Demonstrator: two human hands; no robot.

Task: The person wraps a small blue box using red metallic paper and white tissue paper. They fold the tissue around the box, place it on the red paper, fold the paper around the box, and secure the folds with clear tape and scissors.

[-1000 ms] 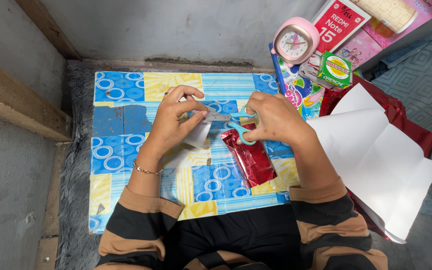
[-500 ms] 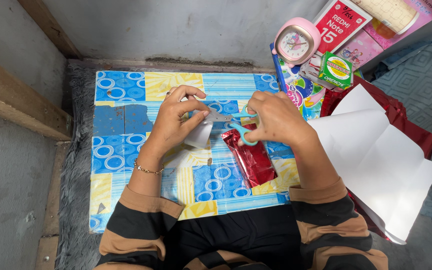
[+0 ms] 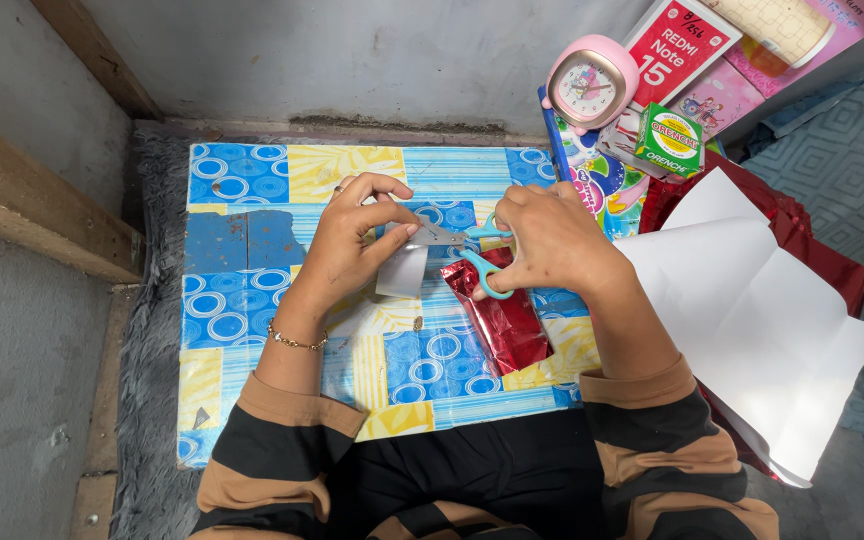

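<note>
1. Scissors (image 3: 464, 243) sat in the right hand (image 3: 552, 240), fingers threaded through the light teal handles, grey blades pointing left toward the other hand.
2. Left hand (image 3: 347, 245) was pinched narrow, thumb and fingertips closed on the top edge of a small silvery foil piece (image 3: 402, 270) that hung down just below the blades.
3. Blade tips met that foil piece right at the left fingertips; whether the blades were parted or closed, I could not tell.
4. Red foil sheet (image 3: 502, 315) lay crumpled on the bench (image 3: 252, 240), partly under the right hand and running down toward the person's lap.
5. Bench top wore a patchwork covering of blue, yellow and white with ring patterns, and both hands hovered over its middle.
6. Gold bracelet (image 3: 297, 343) circled the left wrist, and striped brown-and-black sleeves covered both forearms.
7. White paper sheet (image 3: 752, 310), creased, spread out to the right, lying over more red foil, well apart from the cutting.
8. Pink alarm clock (image 3: 590, 80) stood at the far right corner, with a small green box (image 3: 667, 140) just beside it and a red box (image 3: 682, 45) behind.
</note>
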